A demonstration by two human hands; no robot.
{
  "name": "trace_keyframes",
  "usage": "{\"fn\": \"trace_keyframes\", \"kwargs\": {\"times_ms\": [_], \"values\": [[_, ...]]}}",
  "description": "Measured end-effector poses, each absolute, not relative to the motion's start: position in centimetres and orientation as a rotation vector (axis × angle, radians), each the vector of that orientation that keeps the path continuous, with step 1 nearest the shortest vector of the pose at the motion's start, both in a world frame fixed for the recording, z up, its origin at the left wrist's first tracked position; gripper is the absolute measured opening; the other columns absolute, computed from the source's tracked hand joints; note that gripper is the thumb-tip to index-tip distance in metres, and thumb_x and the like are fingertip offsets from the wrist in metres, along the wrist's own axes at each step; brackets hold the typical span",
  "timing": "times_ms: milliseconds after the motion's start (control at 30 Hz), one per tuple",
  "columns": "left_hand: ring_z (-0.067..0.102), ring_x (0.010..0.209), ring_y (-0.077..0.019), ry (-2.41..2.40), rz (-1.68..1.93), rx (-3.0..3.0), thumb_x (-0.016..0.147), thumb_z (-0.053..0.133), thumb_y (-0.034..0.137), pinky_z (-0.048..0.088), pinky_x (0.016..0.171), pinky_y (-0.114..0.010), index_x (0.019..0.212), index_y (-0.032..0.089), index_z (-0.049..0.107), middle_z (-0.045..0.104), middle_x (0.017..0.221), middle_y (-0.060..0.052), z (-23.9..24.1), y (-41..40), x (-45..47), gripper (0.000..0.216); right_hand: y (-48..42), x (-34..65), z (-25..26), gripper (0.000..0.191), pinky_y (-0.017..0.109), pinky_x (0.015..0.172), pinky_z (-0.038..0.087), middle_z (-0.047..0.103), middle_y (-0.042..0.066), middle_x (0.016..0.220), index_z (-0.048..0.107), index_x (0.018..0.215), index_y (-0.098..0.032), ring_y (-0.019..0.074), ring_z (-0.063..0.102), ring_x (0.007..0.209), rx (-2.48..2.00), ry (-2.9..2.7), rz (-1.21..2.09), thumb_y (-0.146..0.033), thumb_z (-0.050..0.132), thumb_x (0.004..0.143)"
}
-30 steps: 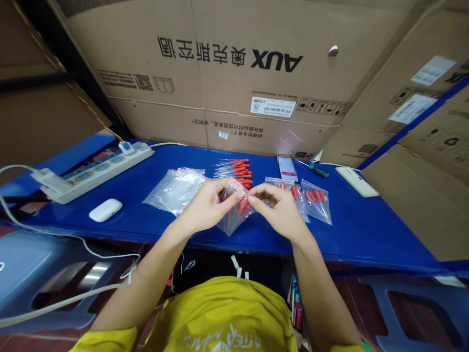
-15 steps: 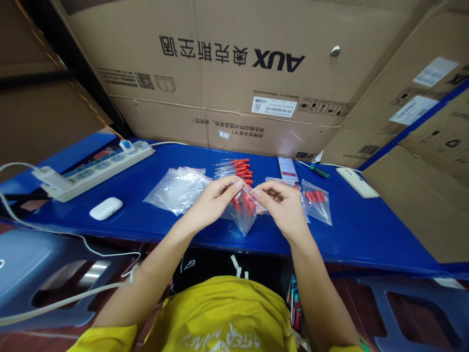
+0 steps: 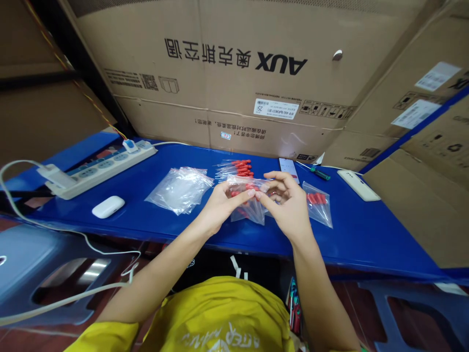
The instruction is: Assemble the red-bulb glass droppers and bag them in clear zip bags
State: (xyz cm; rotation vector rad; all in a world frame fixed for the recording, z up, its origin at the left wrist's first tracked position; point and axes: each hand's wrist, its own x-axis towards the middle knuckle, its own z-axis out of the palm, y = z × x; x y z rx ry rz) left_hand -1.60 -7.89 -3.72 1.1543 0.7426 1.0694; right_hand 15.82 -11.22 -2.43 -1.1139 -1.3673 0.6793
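A clear plastic bag point(image 3: 256, 215) holding several red-handled pieces is held up over the blue table. My left hand point(image 3: 219, 209) grips its left side, the thumb pressed on the plastic near the top. On the other side my right hand point(image 3: 292, 208) pinches the bag with its thumb, almost touching the left thumb; its other fingers curl loosely. Just beyond the hands lie loose red-handled screwdrivers point(image 3: 244, 167) with thin shafts pointing left. Flat clear bags point(image 3: 179, 190) are piled left of my left hand. A filled bag point(image 3: 318, 204) rests right of my right hand.
On the blue table point(image 3: 366, 234) are a phone point(image 3: 288, 168), a green-handled screwdriver point(image 3: 319, 172), a cream-coloured phone-like object point(image 3: 359, 185), a white earbud case point(image 3: 108, 207) and a power strip point(image 3: 102, 168). A large cardboard box point(image 3: 220, 98) stands along the back.
The bag's top has unfolded and lies spread between the hands. Both thumbs have come together on it, and my right-hand fingers have lifted and spread a little.
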Motion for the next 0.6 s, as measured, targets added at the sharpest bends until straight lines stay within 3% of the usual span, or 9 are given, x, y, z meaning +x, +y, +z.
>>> {"fn": "trace_keyframes", "kwargs": {"times_ms": [133, 433, 600], "values": [[0.069, 0.077, -0.0171, 0.766, 1.064, 1.182, 0.081, 0.088, 0.043, 0.057, 0.065, -0.027, 0.11, 0.018, 0.079, 0.079, 0.099, -0.008, -3.85, -7.91, -1.62, 0.04, -11.12, 16.0, -2.67, 0.035, 0.028, 0.068, 0.058, 0.072, 0.0, 0.085, 0.069, 0.111, -0.025, 0.0161, 0.07, 0.076, -1.074, -1.403, 0.815, -0.042, 0.086, 0.086], [0.072, 0.083, -0.0191, 0.754, 1.098, 1.183, 0.082, 0.088, 0.044, 0.059, 0.07, -0.029, 0.114, 0.019, 0.075, 0.079, 0.1, -0.006, -3.73, -7.92, -1.57, 0.043, -10.88, 16.01, -2.78, 0.033, 0.031, 0.071, 0.06, 0.072, 0.0, 0.087, 0.067, 0.11, -0.026, 0.0175, 0.07, 0.078, -1.019, -1.381, 0.778, -0.045, 0.084, 0.088], [0.069, 0.077, -0.0165, 0.761, 1.18, 1.266, 0.081, 0.088, 0.04, 0.057, 0.072, -0.028, 0.098, 0.017, 0.076, 0.078, 0.089, -0.004, -3.89, -7.69, -1.52, 0.031, -10.76, 16.12, -3.01, 0.034, 0.032, 0.07, 0.058, 0.068, -0.002, 0.082, 0.066, 0.113, -0.027, 0.0169, 0.067, 0.073, -0.987, -1.419, 0.715, -0.043, 0.084, 0.089]]}}
